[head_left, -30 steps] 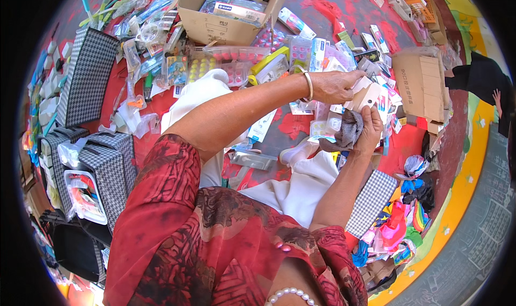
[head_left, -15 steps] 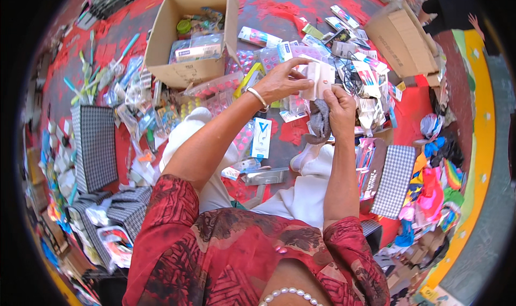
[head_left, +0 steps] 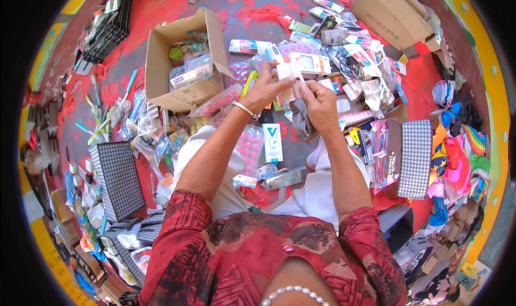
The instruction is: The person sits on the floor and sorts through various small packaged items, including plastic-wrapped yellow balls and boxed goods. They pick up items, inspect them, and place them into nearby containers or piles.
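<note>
Since prev frame both hands have pulled in closer to centre, w/ the open cardboard box (head_left: 183, 64) now left of them. I see left hand (head_left: 265, 89) pinching a small white packet (head_left: 291, 76) by its edge; right hand (head_left: 321, 104) closed on a dark cloth (head_left: 302, 119), thumb touching packet, above the red floor mat (head_left: 252, 5).

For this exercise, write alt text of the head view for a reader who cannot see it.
Both hands, left hand and right hand, hold a small pale packet over a red floor strewn with packaged goods. An open cardboard box sits to the left, checked cases nearer.
</note>
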Demonstrator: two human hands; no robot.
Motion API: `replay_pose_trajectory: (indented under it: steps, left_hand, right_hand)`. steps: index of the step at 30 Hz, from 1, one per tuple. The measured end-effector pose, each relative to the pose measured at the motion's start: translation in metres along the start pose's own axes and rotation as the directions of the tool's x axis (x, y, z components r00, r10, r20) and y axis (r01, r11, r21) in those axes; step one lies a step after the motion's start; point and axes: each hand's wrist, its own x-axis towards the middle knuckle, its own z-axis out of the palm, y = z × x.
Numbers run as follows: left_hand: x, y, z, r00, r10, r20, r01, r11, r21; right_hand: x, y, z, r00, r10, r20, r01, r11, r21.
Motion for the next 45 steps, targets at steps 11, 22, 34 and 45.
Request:
replay_pose_trajectory:
  steps: [11,22,34,45]
  left_hand:
    - [0.007,-0.021,0.002,0.997,0.080,0.012,-0.077,0.983,-0.169]
    - [-0.003,-0.017,0.017,0.896,0.402,-0.187,-0.349,0.900,0.262]
    - [0.000,-0.016,0.012,0.954,0.263,-0.143,-0.263,0.965,0.017]
    - [0.005,-0.017,0.004,0.992,0.082,-0.095,-0.077,0.996,0.053]
  right_hand:
    - [-0.006,-0.008,0.009,0.993,0.095,-0.076,-0.090,0.994,0.066]
    - [-0.006,-0.006,0.020,0.979,0.025,-0.201,-0.034,0.999,-0.042]
    - [-0.007,-0.016,0.015,0.965,-0.153,-0.211,0.123,0.982,-0.145]
    - [0.000,-0.008,0.010,0.991,-0.001,-0.131,-0.010,0.996,-0.089]
